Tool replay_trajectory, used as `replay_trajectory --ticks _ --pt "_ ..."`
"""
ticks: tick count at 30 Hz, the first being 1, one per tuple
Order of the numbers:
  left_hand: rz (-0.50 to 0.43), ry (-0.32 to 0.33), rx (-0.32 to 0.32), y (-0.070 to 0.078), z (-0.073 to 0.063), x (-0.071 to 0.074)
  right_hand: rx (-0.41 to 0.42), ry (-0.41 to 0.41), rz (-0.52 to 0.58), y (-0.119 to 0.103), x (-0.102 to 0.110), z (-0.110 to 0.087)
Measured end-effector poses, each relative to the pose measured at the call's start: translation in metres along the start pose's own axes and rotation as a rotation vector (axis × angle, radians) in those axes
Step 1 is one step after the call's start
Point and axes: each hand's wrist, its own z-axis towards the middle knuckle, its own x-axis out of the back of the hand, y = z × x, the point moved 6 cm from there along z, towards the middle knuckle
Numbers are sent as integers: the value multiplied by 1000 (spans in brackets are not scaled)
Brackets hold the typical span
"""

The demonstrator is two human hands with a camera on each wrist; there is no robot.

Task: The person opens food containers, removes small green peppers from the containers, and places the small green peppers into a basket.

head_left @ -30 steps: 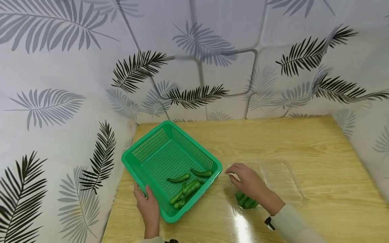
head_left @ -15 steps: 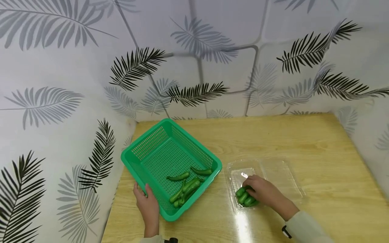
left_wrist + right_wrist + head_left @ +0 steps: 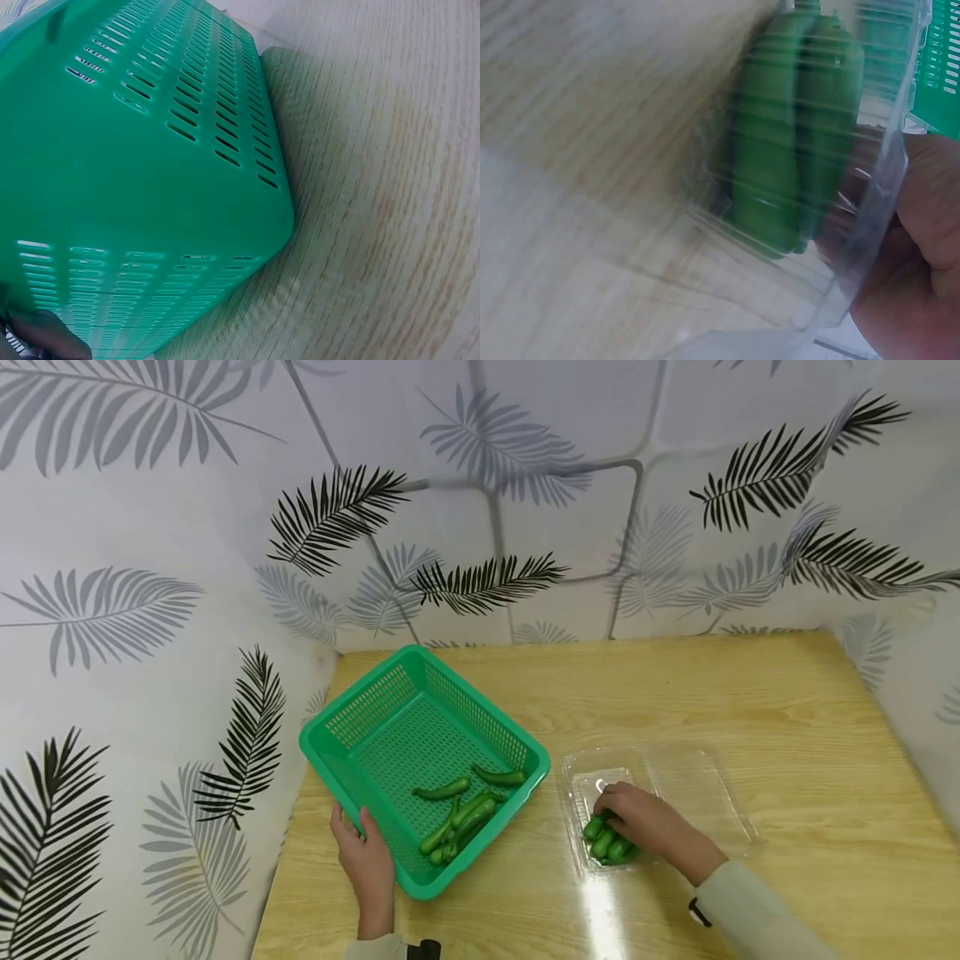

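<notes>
My left hand (image 3: 367,864) grips the near-left rim of a green plastic basket (image 3: 360,781), thumb over the edge. Several long green chili peppers (image 3: 444,789) lie in the basket's near corner. To the right stands a clear plastic clamshell box (image 3: 573,785) with its lid folded open. My right hand (image 3: 641,818) is inside it, fingers curled at the far ends of several green peppers (image 3: 603,843). Through the clear wall in the right wrist view, the fingers press close against the peppers (image 3: 769,150); their tips are partly hidden.
The clear lid (image 3: 697,793) lies flat to the right of the box. A light wood-grain table (image 3: 600,693) carries everything. Leaf-patterned sheeting (image 3: 480,527) rises behind the table and along both sides.
My right hand has moved from the box's left edge rightward and down onto the green peppers inside, curling its fingers there. The left hand stays on the basket rim.
</notes>
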Motion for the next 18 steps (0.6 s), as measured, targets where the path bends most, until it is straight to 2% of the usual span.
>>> replay_trajectory --ticks 7,13,18 --pt "8 3 -8 0 0 1 47 -33 -1 -2 2 7" --pt "15 15 -7 1 1 2 101 2 -46 -3 2 11" --pt "24 10 -3 1 1 2 111 11 -59 0 1 9"
